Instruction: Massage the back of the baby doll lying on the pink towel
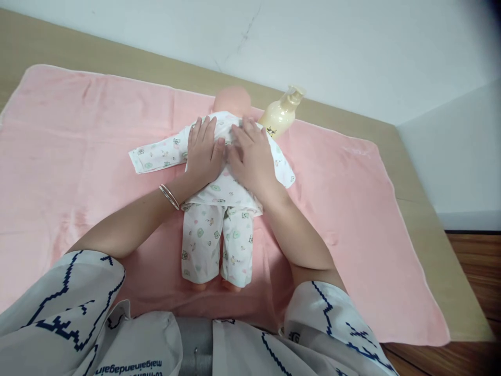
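Observation:
A baby doll (231,99) lies on a pink blanket, its head toward the wall. It wears a white printed top (219,192) and matching trousers (201,240); the doll's feet just show below the trouser hems. My left hand (205,149) rests flat on the left side of the top's chest, fingers stretched out. On the right side of the chest lies my right hand (250,151), fingers spread and slightly bent. Both hands touch the cloth and hold nothing that I can see. The left sleeve of the top stretches out sideways; the right one slants downward.
The pink blanket (344,209) covers most of a wooden table (426,219). Close to the doll's head, on the right, a pale yellow pump bottle (279,115) leans at a tilt. A white wall (332,52) runs along the back, and wooden floor (475,271) shows at the right.

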A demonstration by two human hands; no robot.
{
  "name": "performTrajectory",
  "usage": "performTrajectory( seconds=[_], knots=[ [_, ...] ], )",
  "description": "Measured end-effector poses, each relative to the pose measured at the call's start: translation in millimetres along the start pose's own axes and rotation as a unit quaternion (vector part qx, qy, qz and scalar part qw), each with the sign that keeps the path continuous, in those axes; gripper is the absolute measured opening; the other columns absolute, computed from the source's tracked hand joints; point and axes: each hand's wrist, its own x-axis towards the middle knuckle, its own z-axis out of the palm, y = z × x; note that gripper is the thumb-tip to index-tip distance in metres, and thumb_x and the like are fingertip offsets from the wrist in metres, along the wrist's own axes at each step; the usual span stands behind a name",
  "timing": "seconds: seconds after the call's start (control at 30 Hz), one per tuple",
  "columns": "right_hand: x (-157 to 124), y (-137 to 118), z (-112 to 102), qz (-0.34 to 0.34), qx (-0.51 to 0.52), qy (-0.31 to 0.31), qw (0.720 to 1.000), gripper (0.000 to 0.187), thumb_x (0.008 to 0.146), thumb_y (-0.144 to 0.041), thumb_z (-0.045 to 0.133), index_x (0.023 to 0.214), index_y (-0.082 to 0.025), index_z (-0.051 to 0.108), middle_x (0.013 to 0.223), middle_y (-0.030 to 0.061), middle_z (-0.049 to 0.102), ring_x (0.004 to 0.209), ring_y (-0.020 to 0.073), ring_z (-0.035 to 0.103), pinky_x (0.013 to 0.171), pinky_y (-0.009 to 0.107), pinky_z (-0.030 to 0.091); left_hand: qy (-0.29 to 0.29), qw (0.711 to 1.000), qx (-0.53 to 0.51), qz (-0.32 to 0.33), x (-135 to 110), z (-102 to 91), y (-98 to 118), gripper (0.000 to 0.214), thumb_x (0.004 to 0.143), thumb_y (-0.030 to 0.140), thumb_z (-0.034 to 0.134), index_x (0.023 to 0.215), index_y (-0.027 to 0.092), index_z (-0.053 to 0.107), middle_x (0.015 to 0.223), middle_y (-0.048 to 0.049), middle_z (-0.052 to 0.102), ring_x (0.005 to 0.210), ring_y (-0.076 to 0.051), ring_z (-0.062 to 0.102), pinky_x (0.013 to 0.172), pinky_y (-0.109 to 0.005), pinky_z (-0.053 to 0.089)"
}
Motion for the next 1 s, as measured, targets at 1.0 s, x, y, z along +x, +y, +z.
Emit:
performTrajectory(
  seconds=[1.0],
  knots=[
    [-8, 10, 35, -0.05, 0.05, 0.12, 0.99, 0.046, 0.093, -0.027, 0.043, 0.131, -0.014, 0.065, 0.149, 0.0162, 0.057, 0.149, 0.0293, 0.043, 0.121, 0.057, 0.036, 0.024, 0.997, 0.064, 0.041, -6, -7.4, 8, 0.048, 0.101, 0.038, 0.035, 0.135, 0.012, 0.058, 0.149, -0.0176, 0.054, 0.145, -0.032, 0.043, 0.125, -0.054, 0.029]
  ],
)
